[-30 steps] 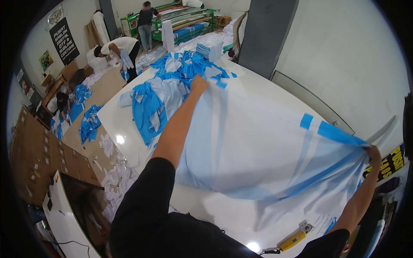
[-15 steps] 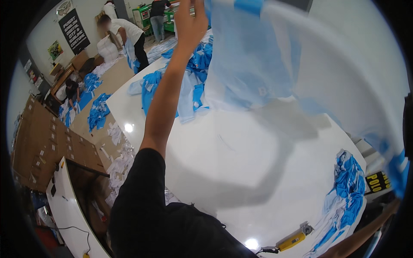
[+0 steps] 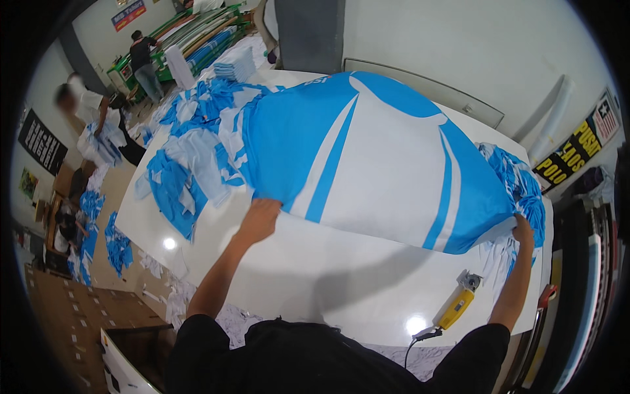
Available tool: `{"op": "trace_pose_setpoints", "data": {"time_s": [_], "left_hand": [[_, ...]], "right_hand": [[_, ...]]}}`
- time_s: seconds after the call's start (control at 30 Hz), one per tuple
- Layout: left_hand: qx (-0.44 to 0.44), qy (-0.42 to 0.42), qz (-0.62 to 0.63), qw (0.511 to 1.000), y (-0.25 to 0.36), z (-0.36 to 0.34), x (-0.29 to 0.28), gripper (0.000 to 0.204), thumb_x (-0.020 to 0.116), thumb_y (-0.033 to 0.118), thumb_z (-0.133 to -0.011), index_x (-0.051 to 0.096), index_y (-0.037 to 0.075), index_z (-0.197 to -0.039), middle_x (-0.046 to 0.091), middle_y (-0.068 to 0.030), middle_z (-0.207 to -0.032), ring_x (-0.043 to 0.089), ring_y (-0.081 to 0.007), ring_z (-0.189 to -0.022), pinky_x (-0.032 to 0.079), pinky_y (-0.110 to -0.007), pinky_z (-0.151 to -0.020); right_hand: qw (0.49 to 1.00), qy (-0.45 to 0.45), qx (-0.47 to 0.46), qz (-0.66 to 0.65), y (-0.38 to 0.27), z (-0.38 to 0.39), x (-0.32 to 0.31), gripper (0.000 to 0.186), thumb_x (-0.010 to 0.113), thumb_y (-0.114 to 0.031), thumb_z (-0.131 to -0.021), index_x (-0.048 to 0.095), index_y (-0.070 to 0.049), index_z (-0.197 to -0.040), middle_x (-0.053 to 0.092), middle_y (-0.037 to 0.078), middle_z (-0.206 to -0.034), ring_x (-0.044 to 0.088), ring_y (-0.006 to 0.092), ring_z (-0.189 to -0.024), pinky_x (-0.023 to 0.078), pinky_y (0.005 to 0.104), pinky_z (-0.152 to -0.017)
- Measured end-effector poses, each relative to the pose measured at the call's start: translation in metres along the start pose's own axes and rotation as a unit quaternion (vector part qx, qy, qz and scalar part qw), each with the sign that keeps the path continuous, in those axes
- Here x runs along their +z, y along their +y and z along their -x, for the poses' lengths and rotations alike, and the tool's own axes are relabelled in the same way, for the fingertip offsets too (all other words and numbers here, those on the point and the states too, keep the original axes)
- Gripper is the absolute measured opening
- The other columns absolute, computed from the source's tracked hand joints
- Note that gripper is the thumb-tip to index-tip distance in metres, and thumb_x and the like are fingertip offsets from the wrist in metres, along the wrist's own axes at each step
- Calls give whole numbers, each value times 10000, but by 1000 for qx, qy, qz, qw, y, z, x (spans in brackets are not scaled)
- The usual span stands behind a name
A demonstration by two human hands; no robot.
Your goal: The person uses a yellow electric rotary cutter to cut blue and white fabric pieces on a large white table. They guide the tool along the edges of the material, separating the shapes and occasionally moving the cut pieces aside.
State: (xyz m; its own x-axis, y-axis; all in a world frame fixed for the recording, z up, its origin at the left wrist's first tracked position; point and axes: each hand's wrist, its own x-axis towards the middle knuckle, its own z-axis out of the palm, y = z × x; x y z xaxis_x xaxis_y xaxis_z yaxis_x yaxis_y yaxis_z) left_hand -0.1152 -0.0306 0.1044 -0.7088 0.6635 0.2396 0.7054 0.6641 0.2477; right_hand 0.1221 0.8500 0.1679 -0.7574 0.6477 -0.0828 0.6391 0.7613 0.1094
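Note:
A large blue and white printed fabric panel (image 3: 387,174) stretches over the white table (image 3: 295,282), billowing at its middle. Its near left corner is pinched in my left hand (image 3: 261,220), fingers closed. At the near right corner my right hand (image 3: 523,231) grips the same edge, partly turned from view. The near edge hangs between both hands, a shadow below it. Close to my right forearm lies a yellow electric fabric cutter (image 3: 456,310), its round blade head pointing away from me and its dark cord running off the near edge.
Crumpled blue and white fabric pieces (image 3: 190,157) heap at the table's left, with a folded stack (image 3: 235,64) behind. Another heap (image 3: 518,174) lies at the right edge. Rolls (image 3: 587,295) stand beside the table. Co-workers are at the far left, one (image 3: 143,62) near a green machine.
The fabric has come down from high in the air and now spreads over the table. My left hand has lowered; my right has come fully into view. The view has turned right.

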Motion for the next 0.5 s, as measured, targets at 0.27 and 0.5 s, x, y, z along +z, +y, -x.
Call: {"op": "trace_pose_setpoints", "data": {"time_s": [0.27, 0.5], "left_hand": [[-81, -33, 127, 988, -30, -20, 72, 345, 623, 305, -1015, 598, 76, -1272, 647, -149, -1275, 623, -366, -1160, 443, -553, -965], [-223, -40, -11, 974, -101, -26, 98, 964, 730, 666, -830, 410, 105, -1546, 306, -224, -1633, 295, -501, -1480, 289, -707, -1114]], "right_hand": [[988, 113, -100, -39, -139, 29, 70, 724, 753, -312, -911, 437, -155, -1543, 466, 133, -1582, 463, 364, -1438, 411, 662, -1076], [976, -2, -171, -132, -276, 133, 124, 719, 673, -419, -957, 409, -125, -1559, 417, 188, -1602, 406, 440, -1452, 379, 653, -1095]]}}
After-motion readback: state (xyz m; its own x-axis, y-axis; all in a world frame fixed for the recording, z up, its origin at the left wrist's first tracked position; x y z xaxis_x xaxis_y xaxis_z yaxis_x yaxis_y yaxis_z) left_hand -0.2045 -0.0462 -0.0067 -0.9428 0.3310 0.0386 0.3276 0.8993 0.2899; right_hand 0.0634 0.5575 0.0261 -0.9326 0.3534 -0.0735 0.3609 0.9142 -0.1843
